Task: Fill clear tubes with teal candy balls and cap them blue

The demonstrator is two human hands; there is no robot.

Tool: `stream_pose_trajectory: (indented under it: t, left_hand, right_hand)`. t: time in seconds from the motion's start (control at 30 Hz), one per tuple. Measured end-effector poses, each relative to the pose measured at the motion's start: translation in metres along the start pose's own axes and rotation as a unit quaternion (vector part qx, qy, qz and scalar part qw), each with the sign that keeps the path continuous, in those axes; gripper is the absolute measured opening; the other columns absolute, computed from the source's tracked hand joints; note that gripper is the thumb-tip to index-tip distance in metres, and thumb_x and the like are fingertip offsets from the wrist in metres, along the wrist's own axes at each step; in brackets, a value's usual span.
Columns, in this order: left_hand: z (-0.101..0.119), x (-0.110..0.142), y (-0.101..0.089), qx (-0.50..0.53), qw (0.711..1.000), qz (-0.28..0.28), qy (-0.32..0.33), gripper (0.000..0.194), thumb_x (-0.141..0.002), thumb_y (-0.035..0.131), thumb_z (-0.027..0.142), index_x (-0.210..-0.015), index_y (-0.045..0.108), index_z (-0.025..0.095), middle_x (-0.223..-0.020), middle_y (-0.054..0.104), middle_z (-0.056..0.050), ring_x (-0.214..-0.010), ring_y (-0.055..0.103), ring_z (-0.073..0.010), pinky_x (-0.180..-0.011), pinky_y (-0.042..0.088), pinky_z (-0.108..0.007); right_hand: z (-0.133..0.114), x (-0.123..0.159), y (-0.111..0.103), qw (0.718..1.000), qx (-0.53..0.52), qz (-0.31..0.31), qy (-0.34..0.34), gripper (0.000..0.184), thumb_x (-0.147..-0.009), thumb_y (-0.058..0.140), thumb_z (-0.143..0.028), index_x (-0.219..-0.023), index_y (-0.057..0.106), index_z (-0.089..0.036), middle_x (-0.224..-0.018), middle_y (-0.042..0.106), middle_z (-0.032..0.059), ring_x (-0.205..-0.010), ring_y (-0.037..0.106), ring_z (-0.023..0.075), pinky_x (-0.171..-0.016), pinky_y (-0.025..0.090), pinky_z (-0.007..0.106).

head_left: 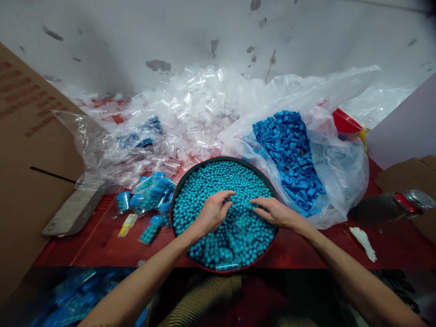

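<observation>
Bare forearms [153, 270] angle 2 curved hands [215, 210] [275, 212] over teal beads [221, 179] (smooth, round).

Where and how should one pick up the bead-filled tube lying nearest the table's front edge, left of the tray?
Probably from above, pinching the long sides of the tube's clear body: it lies flat, its blue cap towards the piled tubes, its body end clear of them.
</observation>
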State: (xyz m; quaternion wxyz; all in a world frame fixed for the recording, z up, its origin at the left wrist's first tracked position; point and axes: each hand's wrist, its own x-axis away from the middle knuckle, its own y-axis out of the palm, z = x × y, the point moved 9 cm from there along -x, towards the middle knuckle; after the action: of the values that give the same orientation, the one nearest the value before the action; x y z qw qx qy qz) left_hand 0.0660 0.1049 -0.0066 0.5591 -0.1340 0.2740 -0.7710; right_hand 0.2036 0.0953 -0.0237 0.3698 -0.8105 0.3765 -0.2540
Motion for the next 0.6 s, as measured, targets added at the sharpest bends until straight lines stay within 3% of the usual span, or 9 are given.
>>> stream_pose_trajectory:
  t: [0.1, 0.17, 0.23, 0.3, 0.37, 0.47, 0.53, 0.6]
  left_hand:
    - [-0.003, -0.016, 0.022, 0.084, 0.994, -0.051, -0.036, 0.032, -0.072, 0.049, 0.016, -0.104, 0.056, 0.017, -0.083, 0.061, -0.003, -0.075, 0.055, -0.014, -0.069, 0.042, -0.025]
    - [-0.005, -0.025, 0.034, 0.157, 0.982, -0.08, -0.061, 0.035, -0.07, 0.051, 0.015, -0.105, 0.054, 0.015, -0.082, 0.06, -0.003, -0.075, 0.054, -0.0134, -0.066, 0.042, -0.023]
    - [-0.008, -0.03, 0.044, 0.236, 0.963, -0.1, -0.086, 0.035, -0.069, 0.051, 0.015, -0.104, 0.053, 0.014, -0.076, 0.058, -0.002, -0.069, 0.054, -0.0121, -0.06, 0.042, -0.021]
    - [-0.015, -0.03, 0.048, 0.298, 0.941, -0.104, -0.119, 0.031, -0.07, 0.05, 0.017, -0.101, 0.052, 0.013, -0.069, 0.054, 0.0, -0.061, 0.053, -0.0106, -0.051, 0.041, -0.019]
    - [-0.027, -0.026, 0.047, 0.335, 0.923, -0.095, -0.162, 0.029, -0.07, 0.051, 0.02, -0.097, 0.051, 0.013, -0.066, 0.052, 0.001, -0.054, 0.053, -0.0099, -0.044, 0.037, -0.018]
    - [-0.044, -0.015, 0.036, 0.388, 0.895, -0.081, -0.204, 0.03, -0.067, 0.057, 0.025, -0.094, 0.05, 0.014, -0.069, 0.054, 0.0, -0.054, 0.055, -0.0099, -0.044, 0.038, -0.017]
    - [-0.051, -0.009, 0.028, 0.424, 0.877, -0.075, -0.214, 0.032, -0.067, 0.059, 0.029, -0.093, 0.049, 0.014, -0.073, 0.056, -0.001, -0.056, 0.057, -0.0101, -0.048, 0.041, -0.019]
    - [-0.055, -0.005, 0.021, 0.439, 0.869, -0.069, -0.219, 0.032, -0.068, 0.058, 0.032, -0.093, 0.047, 0.015, -0.074, 0.057, -0.001, -0.057, 0.058, -0.0105, -0.051, 0.043, -0.02]
  right_hand:
    - [0.017, -0.005, -0.007, 0.988, -0.136, 0.044, 0.051, 0.031, -0.081, 0.042, -0.03, -0.105, 0.055, -0.015, -0.083, 0.063, 0.0059, -0.075, 0.059, 0.0168, -0.074, 0.045, 0.032]
    - [0.023, -0.01, -0.006, 0.962, -0.257, 0.054, 0.076, 0.032, -0.08, 0.042, -0.033, -0.104, 0.054, -0.015, -0.071, 0.061, 0.0027, -0.065, 0.058, 0.0146, -0.064, 0.048, 0.029]
    - [0.024, -0.018, -0.004, 0.93, -0.355, 0.055, 0.083, 0.033, -0.078, 0.045, -0.036, -0.102, 0.054, -0.014, -0.072, 0.059, 0.0024, -0.065, 0.058, 0.014, -0.058, 0.049, 0.027]
    - [0.023, -0.028, -0.003, 0.915, -0.392, 0.044, 0.082, 0.034, -0.077, 0.046, -0.039, -0.1, 0.055, -0.014, -0.08, 0.059, 0.0041, -0.065, 0.058, 0.0141, -0.053, 0.049, 0.027]
    - [0.027, -0.041, -0.006, 0.93, -0.352, 0.064, 0.082, 0.036, -0.079, 0.041, -0.04, -0.098, 0.056, -0.014, -0.085, 0.059, 0.0063, -0.066, 0.058, 0.0149, -0.052, 0.049, 0.028]
    - [0.024, -0.061, -0.013, 0.975, -0.173, 0.135, 0.028, 0.034, -0.078, 0.045, -0.037, -0.102, 0.056, -0.015, -0.1, 0.056, 0.0099, -0.088, 0.055, 0.0198, -0.074, 0.045, 0.035]
    - [0.012, -0.073, -0.001, 0.989, -0.054, 0.135, -0.031, 0.037, -0.074, 0.053, -0.035, -0.105, 0.054, -0.016, -0.112, 0.051, 0.0119, -0.106, 0.045, 0.0233, -0.089, 0.035, 0.04]
    - [0.008, -0.082, 0.016, 0.992, -0.043, 0.107, -0.045, 0.036, -0.071, 0.058, -0.035, -0.101, 0.055, -0.016, -0.112, 0.05, 0.0118, -0.109, 0.041, 0.0241, -0.092, 0.029, 0.041]
